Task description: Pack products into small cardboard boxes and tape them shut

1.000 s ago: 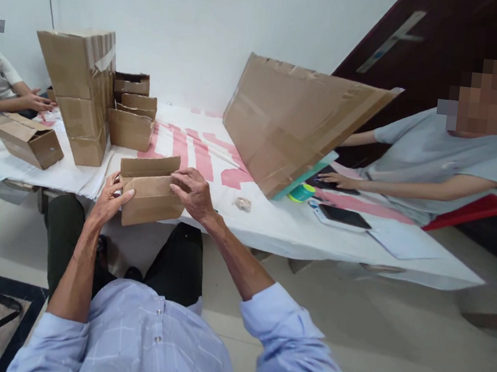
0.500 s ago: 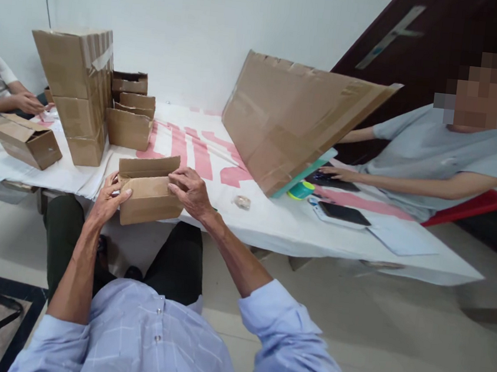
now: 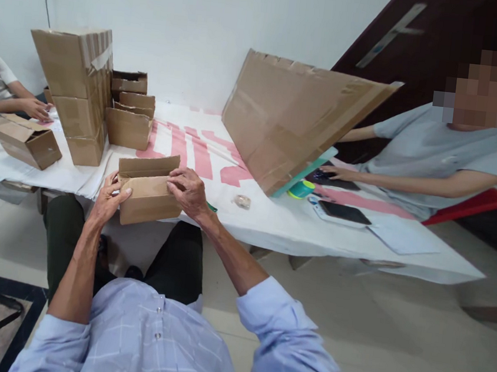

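Note:
A small cardboard box (image 3: 151,202) with its top flaps up sits at the table's front edge, its near side facing me. My left hand (image 3: 109,195) is closed on its left end, the thumb on the near side and fingers round the far side. At the upper right corner, my right hand (image 3: 189,190) has bent fingers gripping the rim of the box. The inside of the box is mostly hidden behind its near wall. Just right of my right wrist shows a small green thing (image 3: 212,207), mostly covered.
Stacked cartons (image 3: 82,103) stand left, with smaller open boxes (image 3: 128,129) behind. Another carton (image 3: 25,140) lies far left, near a seated person. A large cardboard panel (image 3: 300,120) leans at right, before another person. A tape roll (image 3: 301,189), a phone (image 3: 344,213) and a small clear-wrapped item (image 3: 242,201) lie nearby.
My right forearm has shifted slightly left, showing more of the green thing. The box and my left hand have stayed almost still.

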{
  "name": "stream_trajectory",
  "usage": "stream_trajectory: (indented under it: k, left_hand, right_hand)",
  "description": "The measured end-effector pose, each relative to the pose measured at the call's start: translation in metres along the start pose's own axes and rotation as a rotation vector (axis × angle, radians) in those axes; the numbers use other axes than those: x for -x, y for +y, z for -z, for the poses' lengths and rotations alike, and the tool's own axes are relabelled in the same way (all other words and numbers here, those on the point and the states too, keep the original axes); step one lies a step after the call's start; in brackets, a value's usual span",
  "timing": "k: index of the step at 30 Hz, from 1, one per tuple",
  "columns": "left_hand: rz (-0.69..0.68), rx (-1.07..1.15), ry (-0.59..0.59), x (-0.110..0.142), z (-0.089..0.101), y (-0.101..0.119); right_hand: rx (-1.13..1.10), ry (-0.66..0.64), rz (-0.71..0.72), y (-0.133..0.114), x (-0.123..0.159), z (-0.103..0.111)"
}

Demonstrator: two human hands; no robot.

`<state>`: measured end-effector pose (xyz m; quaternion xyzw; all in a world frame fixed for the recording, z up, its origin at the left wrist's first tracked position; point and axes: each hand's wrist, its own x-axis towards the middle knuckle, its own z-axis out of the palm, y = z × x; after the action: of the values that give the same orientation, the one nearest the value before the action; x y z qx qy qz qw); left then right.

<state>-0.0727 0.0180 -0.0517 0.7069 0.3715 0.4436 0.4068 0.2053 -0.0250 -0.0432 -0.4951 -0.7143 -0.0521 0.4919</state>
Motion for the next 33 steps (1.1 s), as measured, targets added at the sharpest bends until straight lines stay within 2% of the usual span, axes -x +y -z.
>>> stream_trajectory:
  k: [7,11,15,19,24,29,33]
  left_hand:
    - [-0.02,-0.001,0.038,-0.001,-0.003,0.002]
    - [-0.039,0.007,0.065,-0.002,-0.007,0.002]
    - [-0.036,0.014,0.064,-0.001,-0.008,0.002]
    - [-0.023,0.03,0.051,0.0,-0.007,0.002]
    - [-0.019,0.044,0.042,0.001,-0.007,0.001]
    - [-0.01,0.055,0.066,0.001,-0.01,0.0]
    - [-0.022,0.023,0.09,0.001,-0.012,-0.001]
  right_hand:
    - [0.167,0.064,0.082,-0.01,0.009,0.001]
    - [0.159,0.058,0.092,-0.015,0.02,-0.002]
    - [0.109,0.08,0.01,-0.015,0.019,-0.003]
    - [0.153,0.057,-0.09,-0.013,0.009,-0.004]
    - [0.193,0.023,-0.142,-0.016,0.003,-0.008]
    - [0.166,0.084,-0.183,-0.016,0.005,-0.012]
    - [0.019,0.162,-0.257,-0.013,0.009,-0.014]
